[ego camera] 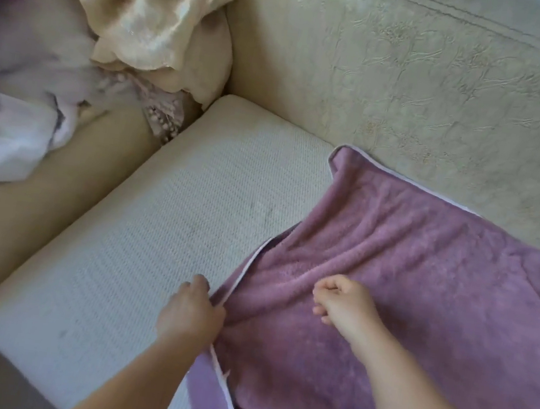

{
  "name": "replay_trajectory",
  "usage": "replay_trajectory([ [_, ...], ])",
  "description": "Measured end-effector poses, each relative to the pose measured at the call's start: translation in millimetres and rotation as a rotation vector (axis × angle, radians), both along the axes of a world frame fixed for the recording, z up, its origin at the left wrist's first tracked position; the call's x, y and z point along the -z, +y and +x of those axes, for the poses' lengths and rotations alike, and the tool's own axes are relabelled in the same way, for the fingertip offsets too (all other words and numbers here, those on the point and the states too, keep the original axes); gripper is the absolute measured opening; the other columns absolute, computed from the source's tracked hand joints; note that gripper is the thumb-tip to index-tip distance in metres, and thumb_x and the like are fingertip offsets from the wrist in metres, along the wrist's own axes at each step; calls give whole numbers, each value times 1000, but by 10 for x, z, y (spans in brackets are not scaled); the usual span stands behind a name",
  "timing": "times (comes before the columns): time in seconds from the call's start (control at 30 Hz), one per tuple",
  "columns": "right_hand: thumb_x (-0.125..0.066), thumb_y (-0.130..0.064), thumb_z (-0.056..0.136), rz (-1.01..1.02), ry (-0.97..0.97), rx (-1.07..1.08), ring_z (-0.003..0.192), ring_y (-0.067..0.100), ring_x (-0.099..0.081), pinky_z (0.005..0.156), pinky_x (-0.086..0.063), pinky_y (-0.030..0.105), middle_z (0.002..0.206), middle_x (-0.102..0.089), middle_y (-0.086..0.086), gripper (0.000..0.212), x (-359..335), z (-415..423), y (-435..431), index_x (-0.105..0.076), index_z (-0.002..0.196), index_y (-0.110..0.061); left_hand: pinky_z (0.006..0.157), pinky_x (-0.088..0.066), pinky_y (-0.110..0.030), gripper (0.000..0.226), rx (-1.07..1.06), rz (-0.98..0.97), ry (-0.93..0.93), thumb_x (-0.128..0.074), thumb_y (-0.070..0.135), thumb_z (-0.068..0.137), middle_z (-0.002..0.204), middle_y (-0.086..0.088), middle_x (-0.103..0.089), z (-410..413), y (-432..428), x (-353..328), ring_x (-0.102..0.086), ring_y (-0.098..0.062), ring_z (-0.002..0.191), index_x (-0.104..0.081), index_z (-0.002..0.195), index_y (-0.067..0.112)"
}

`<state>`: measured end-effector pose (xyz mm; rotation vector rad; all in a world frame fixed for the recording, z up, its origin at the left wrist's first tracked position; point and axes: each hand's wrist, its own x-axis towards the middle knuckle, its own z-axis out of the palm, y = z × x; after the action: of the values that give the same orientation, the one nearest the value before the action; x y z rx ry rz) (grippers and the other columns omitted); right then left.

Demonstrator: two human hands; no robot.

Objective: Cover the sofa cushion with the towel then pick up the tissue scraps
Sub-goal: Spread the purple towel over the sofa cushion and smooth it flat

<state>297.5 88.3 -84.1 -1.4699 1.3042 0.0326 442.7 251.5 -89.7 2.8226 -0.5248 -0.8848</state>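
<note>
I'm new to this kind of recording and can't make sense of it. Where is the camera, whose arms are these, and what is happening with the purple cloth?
No machine here: the camera sits on a person's head and looks down, so the two arms entering from below are their own. Under them lies a white sofa cushion, with a purple towel spread over its right part; the left part is bare. The left hand grips the towel's white-trimmed edge. The right hand is curled above the towel; whether it pinches a fold cannot be told. Behind runs the sofa back, and at the upper left lie a crumpled beige cloth and pale fabrics. No tissue scraps show.
</note>
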Motion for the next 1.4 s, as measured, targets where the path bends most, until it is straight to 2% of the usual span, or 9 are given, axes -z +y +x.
replay_trajectory([
  [0.1, -57, -15, 80, -154, -29, -52, 82, 24, -66, 81, -54, 41, 79, -69, -1, 9, 16, 607, -53, -64, 79, -21, 85, -44, -37, 45, 87, -92, -42, -56, 43, 80, 115, -3, -54, 58, -174, 34, -53, -26, 109, -46, 116, 19],
  [0.23, -56, -17, 84, -364, 69, -165, 96, 16, -61, 79, -39, 19, 110, -68, 1, 27, 56, 1024, -158, -64, 109, -18, 83, -45, -38, 25, 236, -65, -22, -48, 26, 85, 113, -2, -54, 3, -265, 126, -52, -24, 108, -45, 109, 19],
  [0.33, -52, -14, 86, -490, 117, -312, 114, 23, -56, 94, -40, 27, 126, -58, 6, 35, 117, 1247, -319, -58, 120, -16, 81, -45, -35, 24, 242, -67, -8, -41, 13, 83, 112, -2, -55, 137, -213, 236, -53, -23, 106, -49, 106, 18],
  [0.47, -47, -12, 89, -569, 252, -533, 124, 28, -48, 104, -37, 33, 139, -45, 11, 43, 194, 1460, -645, -48, 132, -13, 78, -45, -36, 22, 219, -112, -32, -47, 27, 82, 108, -2, -56, 340, -266, 274, -54, -24, 103, -48, 103, 18],
  [0.8, -57, -26, 86, -688, 620, -430, 122, 41, -46, 94, -42, 44, 138, -40, 24, 53, 325, 1549, -1518, -38, 130, -3, 80, -43, -40, 21, 341, -240, -107, -47, 28, 91, 114, -5, -52, 375, -1041, 395, -48, -27, 108, -48, 108, 15],
  [0.97, -51, -19, 85, -787, 774, -504, 117, 38, -52, 92, -44, 42, 128, -52, 20, 34, 385, 1629, -1759, -56, 117, -7, 78, -42, -38, 23, 325, -311, -152, -48, 39, 90, 108, -2, -57, 380, -992, 531, -49, -26, 106, -50, 100, 19],
  [1.17, -46, -27, 86, -853, 407, -321, 110, 41, -55, 89, -44, 42, 115, -60, 27, 35, 246, 2115, -1960, -55, 110, -2, 63, -42, -32, 27, -111, -531, -54, -57, 42, 85, 71, 1, -62, 594, -769, 518, -59, -24, 74, -44, 75, 21],
  [1.33, -59, -51, 82, -663, 693, -431, 119, 39, -50, 91, -44, 41, 130, -53, 24, 72, 502, 1785, -1968, -42, 129, 1, 63, -39, -29, 28, -57, -421, -2, -55, 47, 85, 74, 4, -61, 643, -734, 511, -60, -21, 78, -44, 76, 23],
  [1.4, -58, -34, 86, -648, 690, -386, 117, 40, -52, 91, -45, 42, 128, -54, 25, 55, 562, 1664, -2004, -44, 126, 1, 64, -38, -28, 28, -53, -382, -18, -53, 50, 85, 81, 2, -65, 639, -760, 521, -61, -20, 82, -44, 78, 25],
])
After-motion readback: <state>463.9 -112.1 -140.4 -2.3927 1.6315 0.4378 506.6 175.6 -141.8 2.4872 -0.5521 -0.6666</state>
